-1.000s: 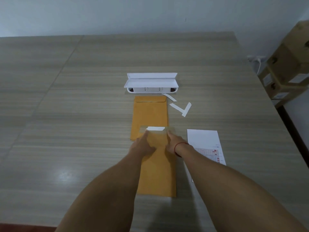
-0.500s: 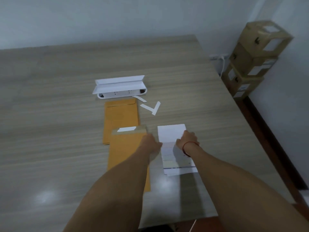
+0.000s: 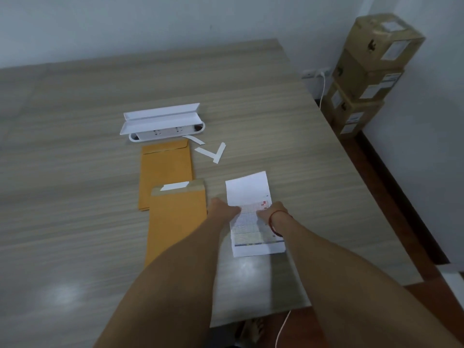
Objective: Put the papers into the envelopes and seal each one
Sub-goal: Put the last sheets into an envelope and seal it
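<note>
Holding printed sheet [image 3: 251,197] w/ both hands: left hand [image 3: 222,210] pinched on its left edge, right hand [image 3: 272,212] on its right edge, mid-length. Sheet lies near table [image 3: 288,116] right edge, long axis near-to-far, blank end far. Open-flap envelope [image 3: 177,222] just left, parallel; second envelope [image 3: 165,167] partly under it, farther. White strips [image 3: 213,153] and white box [image 3: 160,121] beyond.

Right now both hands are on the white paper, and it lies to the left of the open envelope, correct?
Not quite. The head view shows both the left hand and the right hand on the white paper, but it lies to the right of the open envelope.
</note>
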{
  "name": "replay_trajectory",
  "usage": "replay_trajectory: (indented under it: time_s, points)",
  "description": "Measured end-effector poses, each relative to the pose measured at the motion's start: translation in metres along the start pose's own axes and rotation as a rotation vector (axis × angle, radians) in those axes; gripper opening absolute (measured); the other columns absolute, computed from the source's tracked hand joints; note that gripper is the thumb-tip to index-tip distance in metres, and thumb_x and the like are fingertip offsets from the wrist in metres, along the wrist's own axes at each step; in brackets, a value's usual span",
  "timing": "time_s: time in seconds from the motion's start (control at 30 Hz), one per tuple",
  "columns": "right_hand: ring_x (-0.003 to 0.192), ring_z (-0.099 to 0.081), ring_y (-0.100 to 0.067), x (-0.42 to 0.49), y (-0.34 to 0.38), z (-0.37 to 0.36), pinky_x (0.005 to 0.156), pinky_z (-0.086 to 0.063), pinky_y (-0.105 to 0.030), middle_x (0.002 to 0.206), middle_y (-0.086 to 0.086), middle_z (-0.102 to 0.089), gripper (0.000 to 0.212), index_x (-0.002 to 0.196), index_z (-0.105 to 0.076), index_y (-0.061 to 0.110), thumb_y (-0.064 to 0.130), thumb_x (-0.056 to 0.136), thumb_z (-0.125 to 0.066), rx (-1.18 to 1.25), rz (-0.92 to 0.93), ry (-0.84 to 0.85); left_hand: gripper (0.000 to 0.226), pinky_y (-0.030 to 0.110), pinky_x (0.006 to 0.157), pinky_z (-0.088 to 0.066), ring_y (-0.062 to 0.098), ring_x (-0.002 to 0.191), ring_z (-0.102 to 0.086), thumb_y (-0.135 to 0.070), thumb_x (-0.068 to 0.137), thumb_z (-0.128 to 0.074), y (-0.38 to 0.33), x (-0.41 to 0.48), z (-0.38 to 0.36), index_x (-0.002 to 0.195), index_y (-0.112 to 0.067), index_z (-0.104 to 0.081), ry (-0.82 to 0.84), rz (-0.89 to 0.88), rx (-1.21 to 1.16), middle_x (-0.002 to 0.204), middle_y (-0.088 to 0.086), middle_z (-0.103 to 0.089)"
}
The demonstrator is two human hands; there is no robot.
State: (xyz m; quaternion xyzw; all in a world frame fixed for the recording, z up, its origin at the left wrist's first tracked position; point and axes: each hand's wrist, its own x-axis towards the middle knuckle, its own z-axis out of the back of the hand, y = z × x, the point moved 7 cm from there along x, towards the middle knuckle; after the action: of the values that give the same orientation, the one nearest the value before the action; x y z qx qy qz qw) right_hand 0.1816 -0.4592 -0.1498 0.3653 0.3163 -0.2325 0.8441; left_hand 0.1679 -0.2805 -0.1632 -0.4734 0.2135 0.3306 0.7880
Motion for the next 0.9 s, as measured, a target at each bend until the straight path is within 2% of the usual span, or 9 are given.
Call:
replay_trajectory:
  time_s: [0.07, 0.13, 0.17, 0.33, 0.4, 0.57, 0.67, 0.8, 0.9]
  points:
    - [0.091, -0.057, -0.021, -0.002, 0.008, 0.005, 0.077, -0.044, -0.027, 0.104, -0.010, -0.062, 0.035, 0.120, -0.059, -0.003, 0.016, 0.091, -0.060, 0.065, 0.087, 0.038, 0.033, 0.025, 0.055, -0.045, 0.018, 0.065, -0.061, -0.034, 0.082, -0.070, -0.003, -0.001, 0.001, 0.076, -0.003, -0.059, 0.006, -0.023, -0.025, 0.078, 0.011, -0.061]
    - [0.091, -0.057, -0.020, -0.005, 0.018, 0.014, 0.078, -0.044, -0.027, 0.109, -0.008, -0.064, 0.033, 0.121, -0.061, 0.002, 0.018, 0.092, -0.060, 0.137, 0.164, 0.051, 0.058, 0.032, 0.074, -0.053, 0.028, 0.093, -0.066, -0.053, 0.083, -0.061, -0.006, 0.000, 0.006, 0.104, 0.001, -0.061, -0.030, -0.040, -0.022, 0.104, 0.012, -0.066]
    - [0.094, -0.059, -0.021, -0.006, 0.023, 0.017, 0.080, -0.045, -0.027, 0.112, -0.007, -0.064, 0.034, 0.122, -0.060, 0.004, 0.020, 0.092, -0.060, 0.165, 0.189, 0.055, 0.064, 0.035, 0.082, -0.053, 0.029, 0.100, -0.065, -0.057, 0.085, -0.056, -0.010, -0.002, 0.009, 0.111, 0.000, -0.060, -0.041, -0.056, -0.026, 0.109, 0.011, -0.065]
    - [0.103, -0.062, -0.023, -0.021, 0.052, 0.002, 0.084, -0.046, -0.027, 0.122, -0.008, -0.064, 0.036, 0.125, -0.059, 0.006, 0.022, 0.092, -0.061, 0.224, 0.260, 0.103, 0.040, 0.033, 0.088, -0.048, 0.028, 0.109, -0.060, -0.031, 0.098, -0.047, -0.029, -0.015, 0.024, 0.126, -0.004, -0.058, 0.001, -0.168, -0.226, 0.123, 0.010, -0.063]
    - [0.108, -0.061, -0.024, -0.028, 0.068, -0.011, 0.084, -0.045, -0.026, 0.123, -0.007, -0.063, 0.035, 0.126, -0.058, 0.007, 0.020, 0.093, -0.060, 0.231, 0.293, 0.126, 0.037, 0.035, 0.090, -0.048, 0.030, 0.112, -0.060, -0.025, 0.099, -0.045, -0.026, -0.019, 0.041, 0.128, -0.004, -0.057, -0.040, -0.197, -0.237, 0.125, 0.011, -0.062]
    - [0.096, -0.060, -0.020, -0.039, 0.110, -0.058, 0.079, -0.046, -0.027, 0.119, -0.006, -0.065, 0.036, 0.123, -0.058, 0.008, 0.019, 0.089, -0.060, 0.193, 0.330, 0.209, 0.039, 0.037, 0.091, -0.050, 0.030, 0.109, -0.061, -0.031, 0.098, -0.047, 0.001, -0.017, 0.102, 0.124, -0.003, -0.057, -0.130, -0.178, -0.229, 0.121, 0.011, -0.063]
    - [0.097, -0.059, -0.022, -0.043, 0.135, -0.080, 0.085, -0.048, -0.030, 0.116, -0.008, -0.064, 0.033, 0.123, -0.056, 0.008, 0.007, 0.090, -0.054, 0.083, 0.364, 0.249, 0.042, 0.042, 0.097, -0.049, 0.027, 0.112, -0.058, -0.032, 0.098, -0.047, 0.016, -0.006, 0.137, 0.126, -0.001, -0.052, -0.187, -0.152, -0.265, 0.126, 0.009, -0.059]
    - [0.112, -0.061, -0.025, -0.038, 0.161, -0.097, 0.096, -0.049, -0.034, 0.123, -0.008, -0.064, 0.032, 0.124, -0.060, 0.008, 0.004, 0.092, -0.052, -0.072, 0.385, 0.246, 0.036, 0.032, 0.081, -0.047, 0.023, 0.100, -0.058, -0.026, 0.100, -0.045, 0.014, 0.013, 0.164, 0.124, -0.001, -0.055, -0.191, -0.205, -0.252, 0.117, 0.009, -0.062]
    - [0.108, -0.063, -0.026, -0.024, 0.178, -0.105, 0.091, -0.051, -0.033, 0.119, -0.008, -0.065, 0.029, 0.120, -0.061, 0.006, 0.006, 0.092, -0.054, -0.106, 0.391, 0.230, 0.040, 0.038, 0.091, -0.050, 0.028, 0.111, -0.058, -0.030, 0.099, -0.046, 0.015, 0.025, 0.176, 0.129, -0.004, -0.052, -0.198, -0.189, -0.231, 0.125, 0.009, -0.060]
